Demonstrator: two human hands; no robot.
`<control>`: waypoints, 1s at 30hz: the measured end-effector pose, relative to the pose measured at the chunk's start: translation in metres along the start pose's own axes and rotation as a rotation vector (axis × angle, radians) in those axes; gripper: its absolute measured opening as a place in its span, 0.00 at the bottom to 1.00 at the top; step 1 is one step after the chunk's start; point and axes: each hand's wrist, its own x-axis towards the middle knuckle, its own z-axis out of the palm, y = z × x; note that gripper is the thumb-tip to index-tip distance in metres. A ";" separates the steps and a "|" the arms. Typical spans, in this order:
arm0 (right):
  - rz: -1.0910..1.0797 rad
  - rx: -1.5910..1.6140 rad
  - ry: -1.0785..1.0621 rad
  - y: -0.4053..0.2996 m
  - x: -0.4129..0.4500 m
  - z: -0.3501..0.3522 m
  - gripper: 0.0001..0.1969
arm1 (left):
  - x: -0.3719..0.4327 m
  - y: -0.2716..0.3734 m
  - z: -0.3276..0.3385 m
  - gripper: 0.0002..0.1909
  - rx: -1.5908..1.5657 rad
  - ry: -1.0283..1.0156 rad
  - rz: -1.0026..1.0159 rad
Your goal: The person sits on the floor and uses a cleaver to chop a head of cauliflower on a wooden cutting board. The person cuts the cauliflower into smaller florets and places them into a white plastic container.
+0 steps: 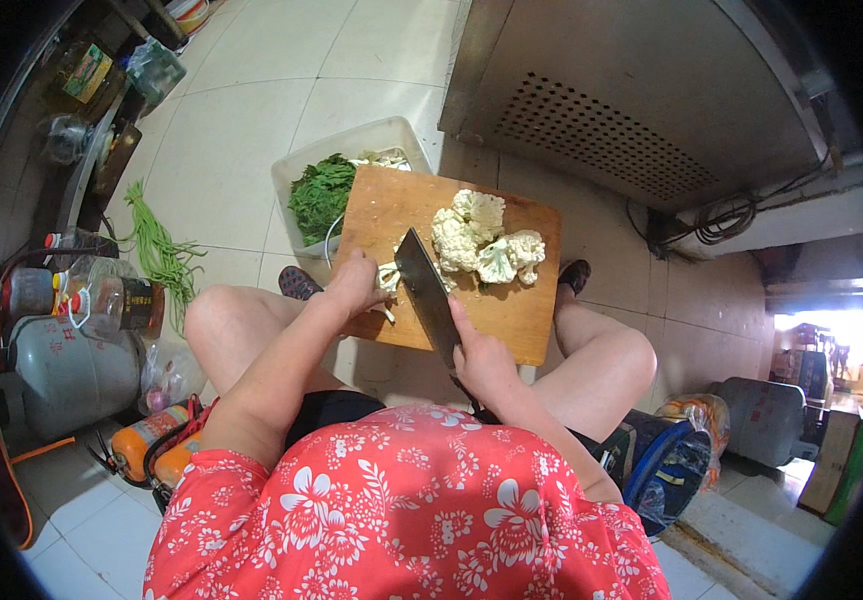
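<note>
A wooden cutting board (510, 322) lies between my knees, overlapping the near rim of a plastic tub. My right hand (485, 364) grips the handle of a dark-bladed cleaver (429, 296), its blade slanting across the board. On the board's left side my left hand (356, 285) holds a small cauliflower piece (389, 277) close to the blade. To the right of the cleaver sit larger cauliflower chunks (469, 229); one shows its cut pale-green stem. A thin stem scrap lies below my left fingers. What is directly under the blade is hidden.
The plastic tub (401, 133) holds leafy greens (320, 191) and pale trimmings. Green long beans (158, 240) lie on the tiled floor at left, near plastic bottles (116, 296), a gas cylinder (75, 371) and orange fire extinguishers (148, 442). A perforated metal cabinet (611, 90) stands ahead right; a blue-rimmed bin (626, 495) stands behind right.
</note>
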 end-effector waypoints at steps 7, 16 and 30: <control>0.035 -0.014 -0.052 -0.002 0.019 0.006 0.35 | -0.002 0.005 0.000 0.23 -0.002 0.003 -0.009; 0.031 0.058 0.015 0.022 0.017 0.031 0.35 | -0.009 -0.017 -0.011 0.31 -0.289 -0.042 0.053; 0.025 0.046 0.020 0.020 -0.002 0.015 0.35 | -0.045 -0.007 -0.004 0.31 -0.126 0.098 -0.001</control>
